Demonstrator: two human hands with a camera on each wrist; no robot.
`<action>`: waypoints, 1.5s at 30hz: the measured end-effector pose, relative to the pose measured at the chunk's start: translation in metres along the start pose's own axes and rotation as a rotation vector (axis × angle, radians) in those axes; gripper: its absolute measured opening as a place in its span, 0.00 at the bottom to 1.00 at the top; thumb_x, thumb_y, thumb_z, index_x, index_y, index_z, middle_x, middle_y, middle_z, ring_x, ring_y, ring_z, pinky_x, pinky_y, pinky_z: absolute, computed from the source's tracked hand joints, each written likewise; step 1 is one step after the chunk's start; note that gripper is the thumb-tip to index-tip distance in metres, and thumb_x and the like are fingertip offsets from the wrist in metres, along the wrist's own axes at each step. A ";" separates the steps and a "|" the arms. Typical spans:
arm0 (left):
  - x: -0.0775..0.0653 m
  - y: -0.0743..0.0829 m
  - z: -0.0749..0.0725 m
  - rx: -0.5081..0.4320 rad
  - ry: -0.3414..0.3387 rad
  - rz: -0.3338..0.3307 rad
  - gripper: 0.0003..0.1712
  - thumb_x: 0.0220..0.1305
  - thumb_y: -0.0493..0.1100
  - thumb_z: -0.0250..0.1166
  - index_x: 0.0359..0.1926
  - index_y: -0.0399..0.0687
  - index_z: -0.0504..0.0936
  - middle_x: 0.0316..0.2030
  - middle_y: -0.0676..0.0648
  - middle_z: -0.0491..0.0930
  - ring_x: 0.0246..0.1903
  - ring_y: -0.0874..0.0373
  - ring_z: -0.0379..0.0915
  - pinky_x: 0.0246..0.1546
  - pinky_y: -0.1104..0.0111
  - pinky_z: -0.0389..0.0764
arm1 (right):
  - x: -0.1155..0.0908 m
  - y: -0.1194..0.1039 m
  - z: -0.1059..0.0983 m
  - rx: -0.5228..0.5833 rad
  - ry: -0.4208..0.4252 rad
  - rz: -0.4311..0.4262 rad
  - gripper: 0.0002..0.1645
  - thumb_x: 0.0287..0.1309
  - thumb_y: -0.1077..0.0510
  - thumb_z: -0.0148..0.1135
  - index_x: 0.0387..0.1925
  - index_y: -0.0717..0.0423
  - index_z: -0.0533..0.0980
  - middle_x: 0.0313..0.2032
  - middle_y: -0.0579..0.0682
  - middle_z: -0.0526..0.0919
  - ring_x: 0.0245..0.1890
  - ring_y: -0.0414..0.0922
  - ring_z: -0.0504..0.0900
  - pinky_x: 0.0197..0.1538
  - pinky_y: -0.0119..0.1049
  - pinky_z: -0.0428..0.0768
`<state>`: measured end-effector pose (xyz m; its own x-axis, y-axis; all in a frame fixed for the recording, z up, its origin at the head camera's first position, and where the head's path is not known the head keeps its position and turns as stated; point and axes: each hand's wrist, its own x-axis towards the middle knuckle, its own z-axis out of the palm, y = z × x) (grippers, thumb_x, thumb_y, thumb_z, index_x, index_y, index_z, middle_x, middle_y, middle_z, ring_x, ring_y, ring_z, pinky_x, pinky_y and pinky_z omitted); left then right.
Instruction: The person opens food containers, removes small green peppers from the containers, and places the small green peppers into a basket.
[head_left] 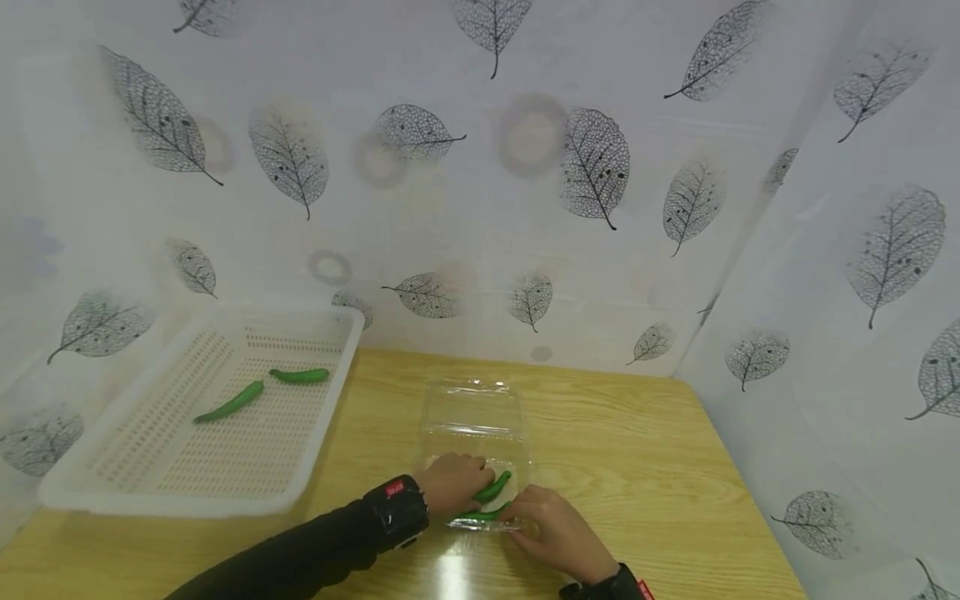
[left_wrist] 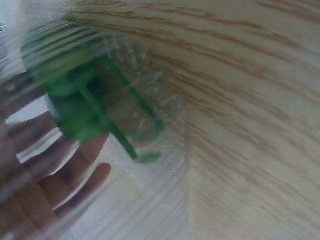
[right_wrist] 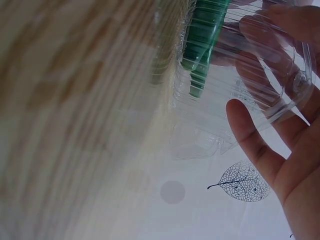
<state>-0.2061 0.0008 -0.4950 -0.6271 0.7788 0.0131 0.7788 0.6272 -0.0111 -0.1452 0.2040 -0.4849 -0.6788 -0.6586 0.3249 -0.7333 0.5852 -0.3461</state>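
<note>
A clear plastic clamshell box (head_left: 472,447) stands on the table with its lid (head_left: 471,408) folded back, away from me. Inside lie green chili peppers (head_left: 492,488), partly hidden by the hands. My left hand (head_left: 453,483) reaches into the box; in the left wrist view its fingers, rather straight, touch the peppers (left_wrist: 75,107) behind the clear wall. At the near right corner my right hand (head_left: 555,529) pinches the box's rim. Through the ribbed plastic in the right wrist view, more green pepper (right_wrist: 205,37) shows beside the right fingers (right_wrist: 255,142).
A white perforated plastic basket (head_left: 330,454) sits on the left of the wood-grain table (head_left: 637,467), with two green chili peppers (head_left: 300,377) inside. Behind and to the right, a pale leaf-print covering (head_left: 480,217) borders the table.
</note>
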 end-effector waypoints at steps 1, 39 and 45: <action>0.000 -0.001 0.001 -0.017 0.000 -0.003 0.15 0.51 0.54 0.69 0.37 0.55 0.77 0.28 0.58 0.73 0.27 0.67 0.67 0.26 0.76 0.69 | 0.000 0.000 0.000 0.001 0.001 -0.001 0.11 0.46 0.60 0.70 0.34 0.47 0.82 0.34 0.39 0.84 0.36 0.33 0.78 0.39 0.27 0.79; -0.017 -0.005 -0.060 -0.129 0.026 -0.036 0.17 0.54 0.36 0.62 0.47 0.50 0.76 0.31 0.55 0.78 0.27 0.67 0.71 0.27 0.80 0.73 | -0.001 0.002 0.003 -0.019 0.033 -0.042 0.10 0.44 0.61 0.71 0.33 0.47 0.82 0.32 0.39 0.84 0.35 0.33 0.78 0.38 0.26 0.78; -0.030 -0.011 -0.087 -0.075 0.105 0.004 0.16 0.57 0.37 0.63 0.47 0.49 0.76 0.36 0.53 0.80 0.33 0.64 0.76 0.32 0.78 0.77 | -0.002 0.003 0.003 -0.008 0.022 -0.035 0.10 0.45 0.61 0.71 0.33 0.47 0.82 0.33 0.39 0.84 0.35 0.33 0.78 0.38 0.26 0.78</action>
<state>-0.1946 -0.0298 -0.4082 -0.6217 0.7743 0.1178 0.7828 0.6190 0.0629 -0.1461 0.2050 -0.4893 -0.6533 -0.6682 0.3561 -0.7569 0.5655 -0.3275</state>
